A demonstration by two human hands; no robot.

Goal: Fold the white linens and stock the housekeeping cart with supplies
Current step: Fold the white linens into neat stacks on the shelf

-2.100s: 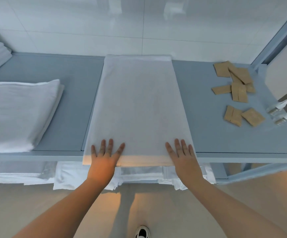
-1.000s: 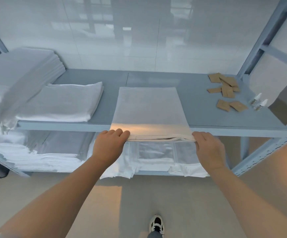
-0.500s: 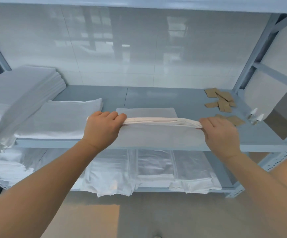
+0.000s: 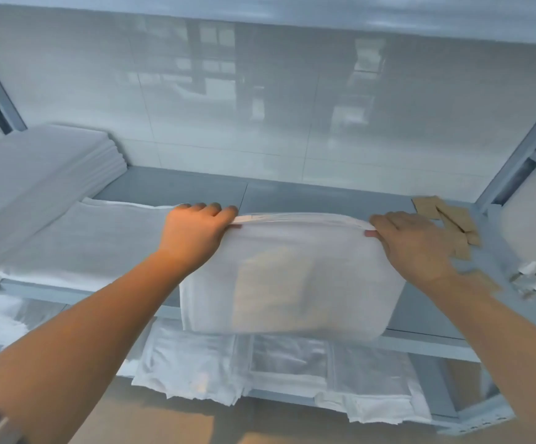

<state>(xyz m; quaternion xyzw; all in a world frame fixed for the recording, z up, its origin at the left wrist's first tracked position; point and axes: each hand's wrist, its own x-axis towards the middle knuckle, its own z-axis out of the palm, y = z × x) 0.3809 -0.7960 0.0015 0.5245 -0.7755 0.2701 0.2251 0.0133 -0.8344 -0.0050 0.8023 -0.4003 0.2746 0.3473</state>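
Observation:
A white folded linen (image 4: 289, 277) is held up above the front of the grey shelf (image 4: 324, 197), its doubled upper edge pinched at both ends and its lower part hanging in front of the shelf edge. My left hand (image 4: 196, 232) grips the upper left corner. My right hand (image 4: 414, 245) grips the upper right corner. A folded white linen (image 4: 84, 238) lies flat on the shelf to the left, beside a tall stack of white linens (image 4: 36, 168) at the far left.
Several brown paper packets (image 4: 446, 219) lie at the shelf's right end, near two small white-capped bottles (image 4: 532, 280). Rumpled white linens (image 4: 260, 366) fill the lower shelf. Grey uprights stand at right (image 4: 516, 155) and left. A tiled wall is behind.
Both hands went from pressing the linen flat to gripping its near edge, then lifted that edge up and back over the shelf. The camera view tilted upward.

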